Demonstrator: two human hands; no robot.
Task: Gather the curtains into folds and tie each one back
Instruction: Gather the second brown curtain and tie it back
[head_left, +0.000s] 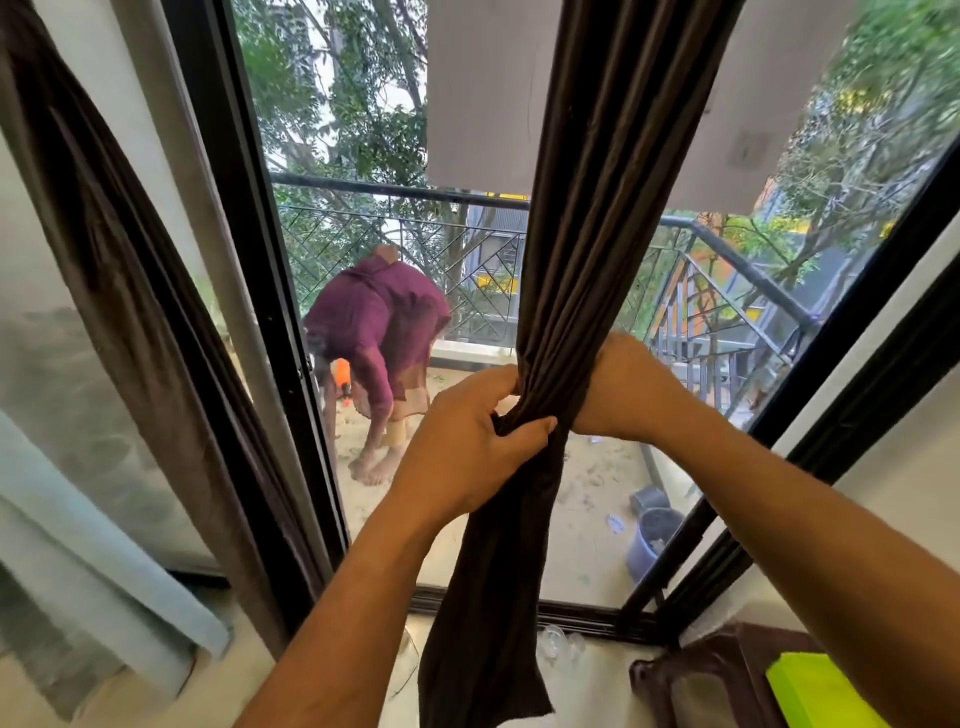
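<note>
A dark brown curtain (613, 171) hangs in front of the glass door, gathered into narrow folds at its middle. My left hand (467, 441) grips the bunched fabric from the left, thumb lying across the folds. My right hand (618, 384) reaches round the bundle from the right, its fingers hidden behind the cloth. Below my hands the curtain's lower part (493, 597) hangs loose in a narrow strip. A second dark curtain (130, 291) hangs ungathered at the left beside the door frame.
The black door frame (260, 291) stands between the two curtains. Outside on the balcony a person in a purple garment (379, 332) bends over. A dark stool (696, 675) with a green object (821, 691) sits at the lower right. A pale fabric (104, 561) lies at the left.
</note>
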